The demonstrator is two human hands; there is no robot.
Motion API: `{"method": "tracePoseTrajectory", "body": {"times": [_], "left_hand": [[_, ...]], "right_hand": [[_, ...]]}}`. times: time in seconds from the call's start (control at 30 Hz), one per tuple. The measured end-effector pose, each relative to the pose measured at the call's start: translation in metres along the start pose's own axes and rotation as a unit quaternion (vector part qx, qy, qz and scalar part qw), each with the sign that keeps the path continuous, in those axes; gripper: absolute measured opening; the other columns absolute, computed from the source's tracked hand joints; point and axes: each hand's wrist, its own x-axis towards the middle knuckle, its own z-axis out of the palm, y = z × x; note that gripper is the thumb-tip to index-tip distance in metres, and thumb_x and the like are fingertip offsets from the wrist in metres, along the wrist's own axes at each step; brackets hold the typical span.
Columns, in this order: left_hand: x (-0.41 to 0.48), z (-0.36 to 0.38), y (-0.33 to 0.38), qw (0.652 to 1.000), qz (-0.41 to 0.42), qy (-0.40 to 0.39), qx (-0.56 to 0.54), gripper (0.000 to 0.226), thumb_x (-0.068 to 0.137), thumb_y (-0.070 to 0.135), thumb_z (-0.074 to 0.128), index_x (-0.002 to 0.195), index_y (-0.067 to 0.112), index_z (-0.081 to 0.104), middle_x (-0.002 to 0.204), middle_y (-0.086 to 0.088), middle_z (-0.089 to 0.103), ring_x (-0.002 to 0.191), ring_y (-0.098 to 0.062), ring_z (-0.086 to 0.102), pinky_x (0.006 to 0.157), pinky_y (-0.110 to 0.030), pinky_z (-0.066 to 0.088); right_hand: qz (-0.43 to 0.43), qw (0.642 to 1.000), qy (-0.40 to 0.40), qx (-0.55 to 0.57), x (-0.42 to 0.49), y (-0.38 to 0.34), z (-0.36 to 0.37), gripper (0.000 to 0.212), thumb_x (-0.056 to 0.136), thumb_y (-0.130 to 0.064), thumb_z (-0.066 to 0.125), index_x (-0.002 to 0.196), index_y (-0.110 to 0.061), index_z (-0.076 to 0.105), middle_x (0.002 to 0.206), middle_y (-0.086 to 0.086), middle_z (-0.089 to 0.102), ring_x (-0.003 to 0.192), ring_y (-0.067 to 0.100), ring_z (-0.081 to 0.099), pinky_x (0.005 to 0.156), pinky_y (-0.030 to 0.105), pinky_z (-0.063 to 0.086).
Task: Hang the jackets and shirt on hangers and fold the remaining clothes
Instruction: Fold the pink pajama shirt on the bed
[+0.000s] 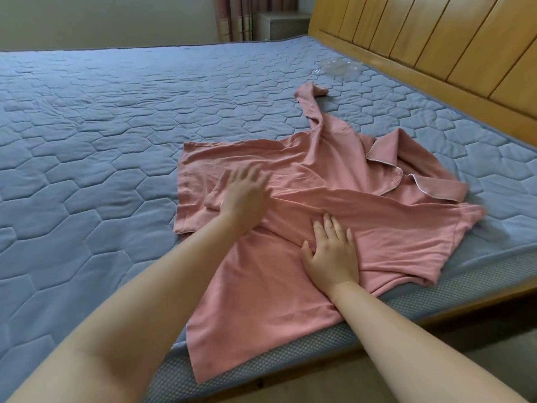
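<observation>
Your right hand (334, 251) lies flat, fingers straight, pressing on the pink shirt (290, 228) near the bed's edge. Your left hand (244, 193), blurred, has its fingers spread loose over the shirt's far part, gripping nothing. The shirt lies rumpled on the blue quilted bed cover (101, 141), collar toward the wooden headboard (436, 39). A clear plastic bag (338, 69) sits beyond the sleeve.

Rumpled pink shirt (305, 199) flat on bed
</observation>
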Motion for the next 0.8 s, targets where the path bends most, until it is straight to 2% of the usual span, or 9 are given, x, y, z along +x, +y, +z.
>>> {"method": "tracePoseTrajectory", "body": {"times": [0.07, 0.13, 0.23, 0.33, 0.37, 0.47, 0.57, 0.7, 0.8], "left_hand": [[-0.02, 0.019, 0.024, 0.996, 0.044, -0.073, 0.014, 0.057, 0.096, 0.047, 0.022, 0.15, 0.029, 0.024, 0.16, -0.001, 0.016, 0.148, -0.023, 0.006, 0.117, -0.048, 0.002], [-0.043, 0.039, 0.034, 0.995, 0.018, -0.095, 0.016, 0.064, 0.09, 0.054, 0.011, 0.151, 0.035, 0.015, 0.161, 0.002, 0.008, 0.148, -0.02, 0.0, 0.116, -0.049, -0.001], [-0.051, 0.049, 0.033, 0.996, -0.043, -0.08, 0.007, 0.057, 0.096, 0.049, 0.024, 0.151, 0.035, 0.014, 0.161, 0.002, 0.003, 0.148, -0.02, -0.006, 0.115, -0.05, -0.005], [-0.054, 0.047, 0.04, 0.992, -0.116, -0.055, 0.012, 0.066, 0.089, 0.05, 0.018, 0.152, 0.032, 0.015, 0.161, -0.003, 0.004, 0.148, -0.023, -0.006, 0.115, -0.047, -0.012], [-0.057, 0.047, 0.043, 0.99, -0.136, -0.049, 0.007, 0.07, 0.085, 0.05, 0.016, 0.152, 0.03, 0.015, 0.161, -0.004, 0.004, 0.148, -0.024, -0.006, 0.114, -0.045, -0.014], [-0.063, 0.048, 0.043, 0.989, -0.145, -0.037, 0.003, 0.079, 0.078, 0.052, 0.006, 0.152, 0.027, 0.017, 0.161, -0.007, 0.006, 0.148, -0.025, -0.004, 0.112, -0.042, -0.017], [-0.062, 0.048, 0.044, 0.989, -0.145, -0.026, -0.004, 0.078, 0.078, 0.051, 0.008, 0.152, 0.027, 0.018, 0.161, -0.008, 0.007, 0.148, -0.024, -0.003, 0.114, -0.043, -0.014], [-0.063, 0.047, 0.05, 0.989, -0.147, -0.006, -0.027, 0.071, 0.082, 0.045, 0.023, 0.151, 0.026, 0.023, 0.16, -0.008, 0.012, 0.148, -0.023, 0.003, 0.116, -0.043, -0.009], [-0.061, 0.045, 0.049, 0.988, -0.15, -0.004, -0.036, 0.07, 0.082, 0.044, 0.026, 0.151, 0.027, 0.024, 0.16, -0.007, 0.011, 0.148, -0.022, 0.002, 0.116, -0.043, -0.008]], "right_hand": [[0.002, 1.0, -0.013, -0.003, -0.001, 0.0, 0.0, 0.078, 0.077, -0.049, 0.018, 0.137, -0.011, 0.049, 0.15, 0.012, 0.038, 0.139, 0.024, 0.033, 0.114, 0.048, 0.019], [0.003, 1.0, -0.016, 0.0, -0.002, 0.0, 0.0, 0.075, 0.077, -0.048, 0.021, 0.133, -0.01, 0.053, 0.145, 0.014, 0.045, 0.135, 0.026, 0.04, 0.112, 0.049, 0.024], [-0.004, 1.0, -0.02, 0.008, 0.0, -0.002, -0.001, 0.068, 0.077, -0.045, 0.029, 0.119, -0.005, 0.063, 0.127, 0.017, 0.06, 0.119, 0.031, 0.054, 0.103, 0.049, 0.037], [-0.015, 0.999, 0.008, 0.031, 0.005, -0.003, -0.013, 0.048, 0.083, -0.039, 0.033, 0.089, -0.004, 0.065, 0.094, 0.015, 0.067, 0.094, 0.033, 0.06, 0.08, 0.038, 0.047], [-0.007, 0.999, -0.006, 0.035, 0.012, -0.003, -0.021, 0.043, 0.088, -0.037, 0.034, 0.088, -0.005, 0.063, 0.094, 0.014, 0.066, 0.095, 0.033, 0.058, 0.078, 0.037, 0.045], [-0.005, 1.0, -0.017, 0.022, 0.045, 0.001, -0.048, 0.029, 0.096, -0.027, 0.04, 0.105, -0.008, 0.06, 0.104, 0.018, 0.065, 0.1, 0.037, 0.059, 0.079, 0.039, 0.043], [-0.069, 0.997, 0.014, 0.028, 0.076, 0.0, -0.066, 0.028, 0.095, -0.02, 0.046, 0.12, -0.013, 0.057, 0.11, 0.016, 0.061, 0.104, 0.036, 0.056, 0.082, 0.039, 0.042], [-0.137, 0.988, -0.068, 0.005, 0.106, -0.006, -0.053, 0.023, 0.09, -0.028, 0.06, 0.108, -0.015, 0.065, 0.138, 0.004, 0.046, 0.126, 0.024, 0.039, 0.102, 0.036, 0.037], [-0.171, 0.982, -0.078, -0.017, 0.118, -0.01, -0.043, 0.018, 0.088, -0.027, 0.063, 0.101, -0.015, 0.067, 0.14, 0.0, 0.047, 0.142, 0.013, 0.023, 0.106, 0.034, 0.033]]}}
